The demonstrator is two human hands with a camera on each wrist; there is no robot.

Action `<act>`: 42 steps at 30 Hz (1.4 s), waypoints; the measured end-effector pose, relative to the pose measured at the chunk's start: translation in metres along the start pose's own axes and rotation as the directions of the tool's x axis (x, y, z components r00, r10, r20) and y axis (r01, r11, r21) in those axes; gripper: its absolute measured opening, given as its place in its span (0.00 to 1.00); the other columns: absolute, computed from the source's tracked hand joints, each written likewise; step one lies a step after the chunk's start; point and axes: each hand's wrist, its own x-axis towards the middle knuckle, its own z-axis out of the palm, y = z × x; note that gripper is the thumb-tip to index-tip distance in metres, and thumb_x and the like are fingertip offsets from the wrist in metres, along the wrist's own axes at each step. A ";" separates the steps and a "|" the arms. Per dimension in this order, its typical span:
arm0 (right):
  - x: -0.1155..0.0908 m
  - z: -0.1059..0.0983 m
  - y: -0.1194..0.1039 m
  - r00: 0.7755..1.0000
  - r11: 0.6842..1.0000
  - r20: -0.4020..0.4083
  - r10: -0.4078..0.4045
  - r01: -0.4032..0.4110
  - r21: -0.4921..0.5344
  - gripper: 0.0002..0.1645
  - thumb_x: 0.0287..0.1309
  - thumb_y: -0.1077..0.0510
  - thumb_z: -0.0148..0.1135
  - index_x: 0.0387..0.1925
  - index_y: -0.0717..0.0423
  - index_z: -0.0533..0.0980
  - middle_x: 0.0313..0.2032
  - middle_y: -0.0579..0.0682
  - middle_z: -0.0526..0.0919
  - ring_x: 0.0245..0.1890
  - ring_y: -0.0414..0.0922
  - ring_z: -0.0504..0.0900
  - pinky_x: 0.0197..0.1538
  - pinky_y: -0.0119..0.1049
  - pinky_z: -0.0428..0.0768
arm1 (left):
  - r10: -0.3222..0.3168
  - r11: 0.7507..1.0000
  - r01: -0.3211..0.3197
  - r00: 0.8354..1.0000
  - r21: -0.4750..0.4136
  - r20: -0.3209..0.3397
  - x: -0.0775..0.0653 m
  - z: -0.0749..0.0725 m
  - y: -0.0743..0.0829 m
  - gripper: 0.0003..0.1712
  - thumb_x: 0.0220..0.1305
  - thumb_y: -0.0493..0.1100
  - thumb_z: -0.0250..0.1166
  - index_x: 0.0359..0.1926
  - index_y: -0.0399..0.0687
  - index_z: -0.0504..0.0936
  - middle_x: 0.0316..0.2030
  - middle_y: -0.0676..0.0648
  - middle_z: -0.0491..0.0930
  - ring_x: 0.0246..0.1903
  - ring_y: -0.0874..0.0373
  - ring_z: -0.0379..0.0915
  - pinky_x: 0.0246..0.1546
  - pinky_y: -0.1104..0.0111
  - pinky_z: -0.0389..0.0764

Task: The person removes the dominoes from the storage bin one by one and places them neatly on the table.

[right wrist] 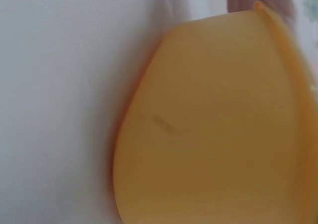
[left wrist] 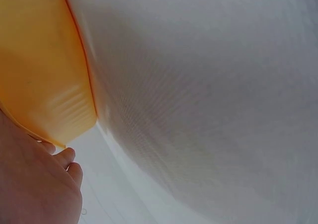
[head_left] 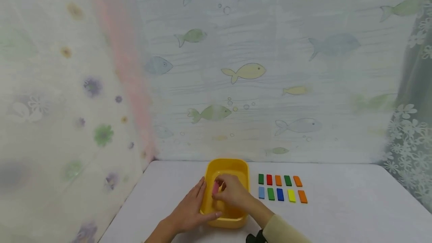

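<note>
A yellow plastic tub (head_left: 231,164) stands on the white table. Over its inside, my right hand (head_left: 233,192) pinches a small pink block (head_left: 215,188) between thumb and fingers. Along the tub's left side rests my left hand (head_left: 189,211), fingers straight against the rim and thumb reaching over the front corner. In the left wrist view, fingers (left wrist: 64,157) of that hand show at the tub's rim. The right wrist view is filled mostly by the tub's outer wall (right wrist: 208,114), and the right hand is out of that picture.
Right of the tub, several flat coloured blocks lie in two rows, among them a red block (head_left: 269,179), a dark blue block (head_left: 280,194) and a yellow block (head_left: 291,196). A fish-patterned curtain (head_left: 243,123) hangs behind the table (head_left: 347,198); a flowered curtain (head_left: 67,123) borders the left.
</note>
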 end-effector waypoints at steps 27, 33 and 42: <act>-0.063 -0.093 0.011 0.992 0.982 -0.011 -0.128 0.125 -0.139 0.25 0.56 0.54 0.77 0.52 0.58 0.80 0.44 0.43 0.82 0.41 0.48 0.79 0.43 0.39 0.83 | -0.037 0.999 0.037 0.999 -0.001 0.017 0.007 0.005 -0.010 0.68 0.58 0.82 0.57 0.82 0.43 0.45 0.82 0.44 0.42 0.77 0.41 0.50 0.72 0.40 0.59; -0.078 -0.115 0.022 0.990 0.980 -0.035 -0.139 0.133 -0.149 0.24 0.55 0.53 0.77 0.51 0.55 0.80 0.42 0.41 0.82 0.39 0.44 0.78 0.39 0.34 0.81 | -0.041 0.999 0.041 0.999 0.004 0.023 0.008 0.003 -0.008 0.69 0.58 0.82 0.57 0.82 0.42 0.44 0.82 0.43 0.41 0.78 0.41 0.49 0.73 0.40 0.58; -0.093 -0.147 0.042 0.994 0.972 -0.020 -0.106 0.100 -0.212 0.23 0.57 0.51 0.76 0.51 0.55 0.80 0.41 0.40 0.83 0.39 0.43 0.78 0.42 0.32 0.82 | -0.032 0.999 0.033 0.999 -0.017 0.025 0.010 0.001 -0.006 0.68 0.58 0.81 0.58 0.82 0.42 0.45 0.82 0.42 0.42 0.77 0.40 0.49 0.72 0.39 0.59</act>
